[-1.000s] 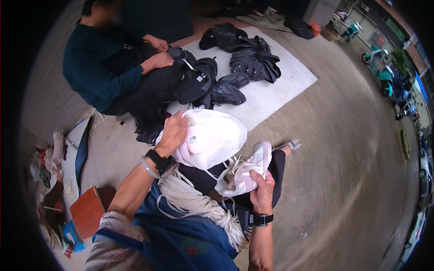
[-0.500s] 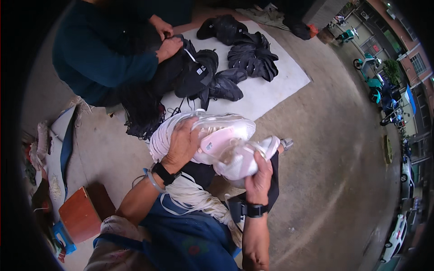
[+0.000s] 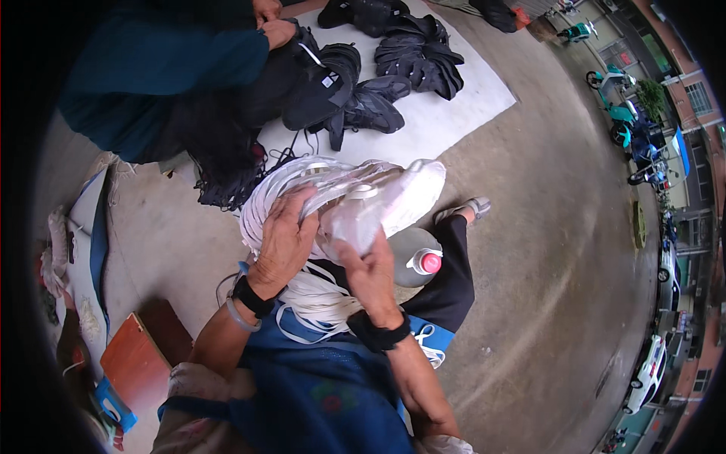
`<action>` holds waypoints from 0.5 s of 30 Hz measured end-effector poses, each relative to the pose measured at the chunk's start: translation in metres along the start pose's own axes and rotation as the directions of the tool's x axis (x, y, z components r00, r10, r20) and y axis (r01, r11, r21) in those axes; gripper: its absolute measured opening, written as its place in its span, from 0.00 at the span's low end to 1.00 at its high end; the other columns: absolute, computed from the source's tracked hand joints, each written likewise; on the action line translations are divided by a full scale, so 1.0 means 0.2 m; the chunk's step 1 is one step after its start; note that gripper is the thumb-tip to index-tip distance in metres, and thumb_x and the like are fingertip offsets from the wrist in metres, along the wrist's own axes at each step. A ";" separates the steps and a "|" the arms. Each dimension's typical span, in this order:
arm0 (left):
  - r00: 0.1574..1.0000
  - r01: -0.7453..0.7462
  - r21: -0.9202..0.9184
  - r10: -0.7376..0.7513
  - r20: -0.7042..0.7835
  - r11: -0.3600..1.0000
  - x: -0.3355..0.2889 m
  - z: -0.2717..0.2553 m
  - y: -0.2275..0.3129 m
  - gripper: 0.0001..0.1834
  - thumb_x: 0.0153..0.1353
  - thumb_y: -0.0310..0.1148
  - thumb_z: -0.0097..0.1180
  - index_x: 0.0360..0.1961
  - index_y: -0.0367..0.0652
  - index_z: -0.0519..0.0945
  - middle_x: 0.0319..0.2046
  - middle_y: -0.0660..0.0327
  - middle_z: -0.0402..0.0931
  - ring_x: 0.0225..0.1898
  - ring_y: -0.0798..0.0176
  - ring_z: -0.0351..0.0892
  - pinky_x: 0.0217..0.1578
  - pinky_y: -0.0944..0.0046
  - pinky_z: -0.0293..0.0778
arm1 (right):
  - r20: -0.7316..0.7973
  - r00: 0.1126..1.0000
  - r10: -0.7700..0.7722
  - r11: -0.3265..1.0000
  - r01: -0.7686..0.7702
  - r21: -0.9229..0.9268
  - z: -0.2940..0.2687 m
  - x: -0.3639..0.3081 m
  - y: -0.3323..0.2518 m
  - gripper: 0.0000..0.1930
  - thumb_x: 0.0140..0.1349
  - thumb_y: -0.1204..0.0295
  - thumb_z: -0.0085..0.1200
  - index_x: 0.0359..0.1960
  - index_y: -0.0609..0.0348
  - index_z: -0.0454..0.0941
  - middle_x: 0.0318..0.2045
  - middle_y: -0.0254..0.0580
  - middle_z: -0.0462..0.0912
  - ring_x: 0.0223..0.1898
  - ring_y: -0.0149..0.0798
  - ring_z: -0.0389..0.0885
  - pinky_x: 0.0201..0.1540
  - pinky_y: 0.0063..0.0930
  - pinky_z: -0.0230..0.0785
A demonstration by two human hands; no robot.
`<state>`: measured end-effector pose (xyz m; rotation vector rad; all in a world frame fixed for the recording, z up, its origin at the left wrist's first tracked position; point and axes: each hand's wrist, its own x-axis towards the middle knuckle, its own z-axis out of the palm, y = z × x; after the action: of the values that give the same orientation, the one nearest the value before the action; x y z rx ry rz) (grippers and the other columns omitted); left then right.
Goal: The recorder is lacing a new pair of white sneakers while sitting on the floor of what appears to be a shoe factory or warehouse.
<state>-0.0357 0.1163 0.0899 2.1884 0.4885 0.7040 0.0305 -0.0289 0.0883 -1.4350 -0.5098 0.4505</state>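
A fanned stack of white and pale pink shoe uppers lies above my lap. My left hand grips it, its fingers pressed on the near side. My right hand is closed on the near edge of the front shoe upper, whose white end points up and to the right. Slight blur covers the right fingertips. Across my blue apron lies a bundle of white shoelaces, just below both hands. A large bottle with a pink-red cap stands beyond my right wrist.
At the far left a person in a dark teal sleeve handles black shoe uppers. More black uppers lie on a white sheet. A reddish-brown wooden box stands at left. Parked scooters line the right.
My right hand has moved left and toward me, closer to my left hand. The front upper has swung up and right, uncovering the bottle. The view has shifted slightly.
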 end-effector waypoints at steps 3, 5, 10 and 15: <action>0.995 0.101 -0.014 -0.100 0.014 0.995 0.01 -0.03 -0.01 0.18 0.62 0.24 0.53 0.53 0.34 0.74 0.52 0.44 0.77 0.55 0.43 0.76 0.57 0.54 0.70 | 0.079 0.955 0.287 0.957 -0.289 0.025 -0.22 -0.14 -0.05 0.22 0.60 0.79 0.57 0.58 0.66 0.72 0.45 0.38 0.82 0.42 0.31 0.80 0.51 0.24 0.70; 0.988 0.148 -0.017 -0.147 0.037 0.989 0.01 -0.06 0.01 0.17 0.62 0.25 0.53 0.53 0.35 0.74 0.52 0.44 0.77 0.55 0.43 0.76 0.56 0.54 0.70 | 0.093 0.929 0.358 0.907 -0.370 0.202 -0.35 -0.27 -0.05 0.23 0.56 0.80 0.60 0.55 0.67 0.74 0.47 0.38 0.82 0.44 0.30 0.80 0.52 0.25 0.70; 0.999 0.005 0.072 -0.009 0.049 0.997 -0.13 -0.11 0.09 0.18 0.59 0.22 0.54 0.52 0.35 0.74 0.52 0.44 0.76 0.55 0.43 0.76 0.55 0.54 0.71 | 0.010 0.911 0.413 0.783 -0.361 0.506 -0.55 -0.58 0.18 0.31 0.53 0.81 0.61 0.61 0.64 0.68 0.53 0.43 0.79 0.54 0.41 0.78 0.62 0.39 0.67; 0.998 -0.013 0.090 0.007 0.070 0.996 -0.11 -0.07 0.05 0.20 0.55 0.20 0.56 0.51 0.36 0.74 0.52 0.46 0.77 0.53 0.44 0.77 0.55 0.54 0.71 | -0.046 0.850 0.525 0.656 -0.369 0.659 -0.61 -0.67 0.31 0.28 0.56 0.85 0.56 0.61 0.59 0.69 0.53 0.43 0.79 0.56 0.42 0.78 0.63 0.43 0.68</action>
<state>-0.0608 0.1060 0.0981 2.2933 0.4822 0.6198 -0.0062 -0.1999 0.0102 -0.9111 0.2175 0.7595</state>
